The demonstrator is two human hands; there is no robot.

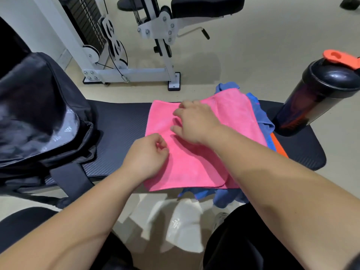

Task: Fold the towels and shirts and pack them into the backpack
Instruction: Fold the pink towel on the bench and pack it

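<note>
Right hand is lying flat on the pink towel, fingers spread and relaxed, pressing down near the far half of it. Left hand sits at the towel's 8 o'clock edge with the fingers curled in. Honestly can't tell whether it's pinching the cloth or just resting there in a loose fist.

The towel is folded into a rough rectangle and sits on top of a small pile. A blue cloth pokes out from under it at 1 to 3 o'clock and again at 5 o'clock, where it hangs over the near edge. There's also a strip of orange cloth showing at about 4 o'clock. All of that is on the black padded surface.

The black backpack is at 9 o'clock from the towel, standing on the left end of the surface, well apart from the pile. Its top looks open, but it's too blurred to say for sure.

Over at 2 o'clock a dark shaker bottle stands upright near the right end, just beside the blue cloth, with its orange flip cap up. Past the surface at 12 o'clock there's a white weight machine on the beige floor. Something white and blurry is down at 6 o'clock.
</note>
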